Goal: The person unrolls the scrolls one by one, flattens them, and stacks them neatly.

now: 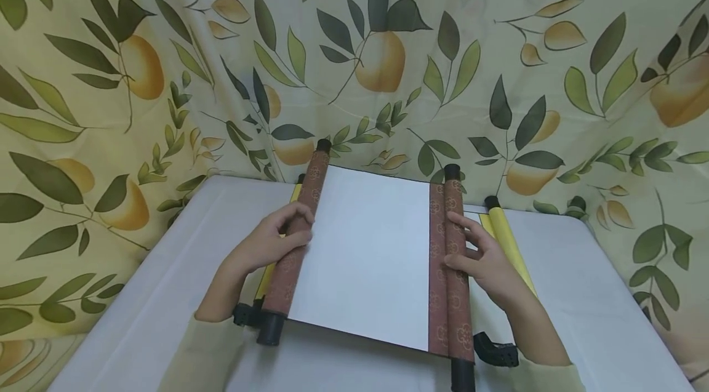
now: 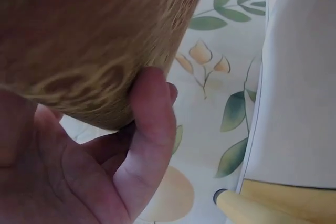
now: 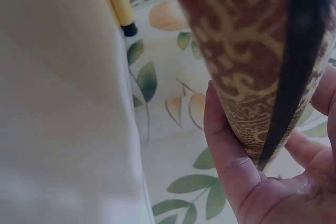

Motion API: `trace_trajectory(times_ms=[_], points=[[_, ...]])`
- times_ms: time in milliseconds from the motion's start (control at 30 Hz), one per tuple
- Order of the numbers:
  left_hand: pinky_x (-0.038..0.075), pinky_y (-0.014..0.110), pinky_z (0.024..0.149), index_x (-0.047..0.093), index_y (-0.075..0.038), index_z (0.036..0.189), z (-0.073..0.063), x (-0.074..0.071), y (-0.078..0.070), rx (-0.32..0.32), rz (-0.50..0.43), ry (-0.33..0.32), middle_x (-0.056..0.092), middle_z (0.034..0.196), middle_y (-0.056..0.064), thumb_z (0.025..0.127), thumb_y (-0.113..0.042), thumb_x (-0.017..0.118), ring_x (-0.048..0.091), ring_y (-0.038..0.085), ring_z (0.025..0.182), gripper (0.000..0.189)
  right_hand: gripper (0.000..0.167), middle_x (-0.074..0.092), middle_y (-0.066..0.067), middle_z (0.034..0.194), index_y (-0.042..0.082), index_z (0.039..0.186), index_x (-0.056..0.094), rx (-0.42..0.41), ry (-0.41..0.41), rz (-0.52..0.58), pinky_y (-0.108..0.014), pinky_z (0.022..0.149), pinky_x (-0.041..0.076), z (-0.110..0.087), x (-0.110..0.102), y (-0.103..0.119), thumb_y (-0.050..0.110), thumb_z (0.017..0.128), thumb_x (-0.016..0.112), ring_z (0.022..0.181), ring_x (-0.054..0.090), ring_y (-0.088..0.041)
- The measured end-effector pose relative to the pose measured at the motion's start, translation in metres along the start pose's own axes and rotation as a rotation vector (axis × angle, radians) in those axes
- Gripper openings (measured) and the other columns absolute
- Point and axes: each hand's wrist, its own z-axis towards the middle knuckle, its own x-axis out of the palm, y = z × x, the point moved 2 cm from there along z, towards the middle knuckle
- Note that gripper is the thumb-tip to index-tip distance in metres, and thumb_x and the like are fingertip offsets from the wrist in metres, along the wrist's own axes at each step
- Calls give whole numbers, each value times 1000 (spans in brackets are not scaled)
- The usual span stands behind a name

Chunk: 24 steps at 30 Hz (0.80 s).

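Observation:
A scroll with a blank white sheet (image 1: pixel 365 256) is held partly unrolled and tilted over the table. Reddish-brown, gold-patterned rolls with black end knobs form its sides. My left hand (image 1: pixel 277 238) grips the left roll (image 1: pixel 287 278), thumb on the near face and fingers bent around it. On the other side, my right hand (image 1: pixel 487 260) holds the right roll (image 1: pixel 458 312) between thumb and fingers. In the left wrist view the thumb (image 2: pixel 149 135) presses the patterned roll (image 2: pixel 94 40). The right wrist view shows fingers (image 3: pixel 228 156) cupped around the other roll (image 3: pixel 247 51).
Beneath the held scroll, a second scroll with yellow rolls (image 1: pixel 512 250) lies on the white table (image 1: pixel 166 269); its middle is mostly hidden. A cloth (image 1: pixel 376 115) printed with fruit and leaves hangs behind the table. Black wrist devices (image 1: pixel 495 352) sit at both cuffs.

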Motion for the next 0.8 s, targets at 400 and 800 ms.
trace_trajectory(times_ms=[400,800], points=[[49,38,73,64,-17,112,0,0,0,-59,100,59,61,109,3,94,-15,61,55,25,90,18,79,19,-24,157,21,157,29,-26,4,-19,-38,83,56,-8,-19,8,5,91,70,130,43,-52],[52,39,71,55,-9,113,-1,8,4,-53,-83,137,51,113,14,92,-12,67,54,27,92,24,79,12,-23,161,19,158,25,11,72,-140,-43,83,55,-10,-34,7,13,92,70,128,45,-56]])
